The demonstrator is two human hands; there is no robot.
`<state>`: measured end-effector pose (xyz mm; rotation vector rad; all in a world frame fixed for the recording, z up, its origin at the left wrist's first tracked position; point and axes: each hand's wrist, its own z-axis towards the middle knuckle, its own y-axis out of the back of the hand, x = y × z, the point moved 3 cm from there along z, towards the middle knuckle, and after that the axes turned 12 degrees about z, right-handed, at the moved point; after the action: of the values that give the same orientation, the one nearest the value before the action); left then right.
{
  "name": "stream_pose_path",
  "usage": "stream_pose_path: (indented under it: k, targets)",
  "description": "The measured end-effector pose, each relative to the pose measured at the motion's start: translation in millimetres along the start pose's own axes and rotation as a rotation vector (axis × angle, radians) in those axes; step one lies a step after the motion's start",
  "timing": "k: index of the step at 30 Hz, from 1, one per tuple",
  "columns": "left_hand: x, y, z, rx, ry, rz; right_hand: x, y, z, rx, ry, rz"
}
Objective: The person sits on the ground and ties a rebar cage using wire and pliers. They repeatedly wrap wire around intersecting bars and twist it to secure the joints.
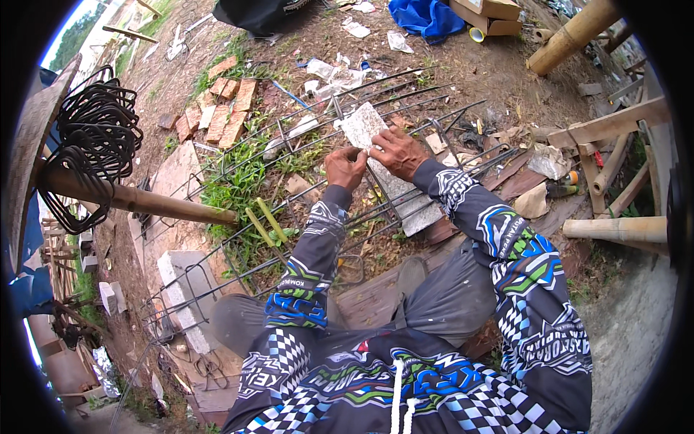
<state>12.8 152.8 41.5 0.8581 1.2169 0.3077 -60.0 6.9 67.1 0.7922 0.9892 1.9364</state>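
Observation:
In front of me lies a long rebar cage (289, 137) of thin dark bars joined by bent square stirrups. A pale, rough concrete block (405, 195) lies under its bars, and its far part shows beyond my fingers. My left hand (345, 168) is closed in a pinch at the cage, its fingertips meeting those of the other hand. My right hand (399, 152) is closed too, knuckles up, beside the block's far part. Whatever sits between the fingertips is too small or hidden to make out.
Bent stirrups (94, 137) hang on a bamboo pole (144, 199) at left. Another pale block (184, 289) supports the cage's near left end. Broken bricks (228, 112) lie farther off. Bamboo posts (578, 36) and wooden boards (614, 123) stand at right.

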Motion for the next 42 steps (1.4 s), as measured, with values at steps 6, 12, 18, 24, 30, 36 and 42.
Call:
stream_pose_path:
  k: [6, 12, 18, 24, 30, 36, 42]
  targets:
    - [5.9, 0.4, 2.2, 0.027, -0.005, 0.009, 7.2, -13.9, -27.6, 0.259, -0.606, 0.524]
    - [-4.5, -2.0, 1.4, 0.017, -0.107, -0.003, -3.4, -31.1, -32.6, 0.397, -0.434, 0.334]
    - [9.7, -1.1, -1.2, -0.050, -0.163, 0.049, 1.5, -14.3, -9.5, 0.497, -0.411, 0.470]
    - [15.7, -8.7, 0.1, 0.113, -0.174, -0.061, 8.1, 16.6, 28.1, 0.644, -0.306, 0.095]
    - [26.8, -7.5, -2.2, 0.212, -0.240, 0.098, 16.8, 25.1, 108.0, 0.664, -0.033, -0.056]
    - [8.0, -12.7, -1.5, -0.015, 0.179, 0.036, -36.9, -32.8, 115.0, 0.405, -0.312, 0.055]
    - [11.8, -16.6, -8.0, -0.144, 0.081, 0.008, -35.6, -36.2, 101.7, 0.337, -0.557, 0.040]
